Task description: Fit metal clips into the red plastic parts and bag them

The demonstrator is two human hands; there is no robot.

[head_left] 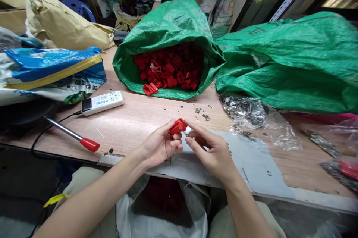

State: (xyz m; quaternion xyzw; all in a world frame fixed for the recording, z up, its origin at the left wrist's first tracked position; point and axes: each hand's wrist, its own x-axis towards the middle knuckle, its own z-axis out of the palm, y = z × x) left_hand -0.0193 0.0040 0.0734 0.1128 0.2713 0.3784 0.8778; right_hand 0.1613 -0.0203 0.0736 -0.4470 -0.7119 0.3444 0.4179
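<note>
My left hand (162, 144) holds a small red plastic part (178, 126) up above the table's front edge, its fingers curled round it. My right hand (212, 152) meets it from the right, index finger close to the part's upper corner. Between right thumb and fingers is a thin, small metal piece (185, 134), pointing at the red part; its exact shape is too small to tell. Under both hands lies a grey sheet (251, 167) on the wooden table (134, 118).
A green sack (170, 21) full of red parts opens toward me; another green sack (291, 59) lies to the right. Metal bits fill a clear bag (251, 113). At left are a white device (103, 102) and a red-tipped lever (89, 144). A pale sack (125, 208) hangs below.
</note>
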